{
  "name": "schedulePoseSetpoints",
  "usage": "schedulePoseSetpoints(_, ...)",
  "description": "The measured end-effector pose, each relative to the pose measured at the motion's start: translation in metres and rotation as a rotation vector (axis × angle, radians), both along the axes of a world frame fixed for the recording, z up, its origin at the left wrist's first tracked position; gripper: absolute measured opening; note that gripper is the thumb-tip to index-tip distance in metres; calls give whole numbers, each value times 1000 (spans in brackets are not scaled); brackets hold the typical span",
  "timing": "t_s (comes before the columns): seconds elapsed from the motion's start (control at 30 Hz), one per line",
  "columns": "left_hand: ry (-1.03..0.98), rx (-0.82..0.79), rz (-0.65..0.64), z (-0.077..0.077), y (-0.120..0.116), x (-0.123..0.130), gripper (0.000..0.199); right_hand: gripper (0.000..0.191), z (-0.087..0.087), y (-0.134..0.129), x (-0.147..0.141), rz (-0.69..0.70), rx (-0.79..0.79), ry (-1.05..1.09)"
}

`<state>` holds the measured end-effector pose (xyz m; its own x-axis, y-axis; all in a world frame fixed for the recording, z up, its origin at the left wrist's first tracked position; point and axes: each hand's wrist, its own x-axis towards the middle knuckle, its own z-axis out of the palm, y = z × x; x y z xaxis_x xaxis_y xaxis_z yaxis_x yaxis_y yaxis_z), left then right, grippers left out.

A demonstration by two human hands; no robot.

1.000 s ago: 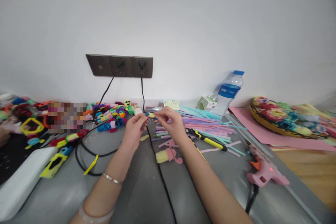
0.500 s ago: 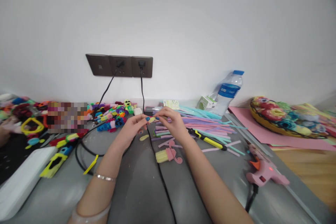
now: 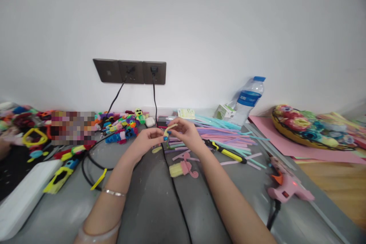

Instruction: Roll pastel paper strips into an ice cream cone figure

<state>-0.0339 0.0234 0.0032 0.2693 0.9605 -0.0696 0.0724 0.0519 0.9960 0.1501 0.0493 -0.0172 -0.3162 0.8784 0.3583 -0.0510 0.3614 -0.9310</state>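
Between my hands is a short pale yellow pipe cleaner [image 3: 170, 127], bent in a curve. My left hand [image 3: 145, 143] pinches its lower end with thumb and finger. The fingers of my right hand [image 3: 185, 131] close on it from the other side. On the table just below, to the left, lies a small yellow loop [image 3: 156, 149]. A yellow and pink pipe-cleaner piece [image 3: 180, 169] with a curled pink end rests nearer to me, beside a black cable. Behind my right hand spread many pastel pipe cleaners [image 3: 223, 133].
Yellow-handled pliers [image 3: 227, 153] lie right of my right hand. A pink glue gun [image 3: 290, 188] with its red light on rests at the right. A water bottle [image 3: 249, 101] leans on the wall. Colourful fuzzy figures [image 3: 121, 135] crowd the left, near a white box [image 3: 30, 194]. A cable [image 3: 175, 190] crosses the table.
The yellow pipe cleaner now stands up in a curve between my fingers, where before it was mostly covered. My hands have shifted slightly; the things on the table stay put.
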Motion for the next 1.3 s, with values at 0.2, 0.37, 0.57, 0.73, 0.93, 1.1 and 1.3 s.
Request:
schedulePoseSetpoints(0.2, -21, -33, -49, -2, -1, -1, 26, 19, 3, -1, -1, 29, -25, -16)
schedulePoseSetpoints(0.37, -31, -36, -14, -9, 1, -3, 30, 18, 4, -1, 0, 58, -15, -25)
schedulePoseSetpoints(0.57, -29, -16, -30, -10, 2, -3, 26, 16, 3, -2, 1, 68, 22, -67)
schedulePoseSetpoints(0.73, -64, -66, -81, -5, -1, -1, 20, 11, 3, -5, 0, 78, 27, -77)
schedulePoseSetpoints(0.93, -90, -51, -87, -6, 0, -1, 25, 14, 3, -4, 0, 80, 51, -76)
schedulePoseSetpoints(1.1, -80, -61, -70, -8, 0, -3, 33, 12, 7, -5, 1, 68, 71, -98)
schedulePoseSetpoints(1.3, -90, -88, -94, -6, -1, -2, 27, 10, 10, -8, 0, 83, 102, -119)
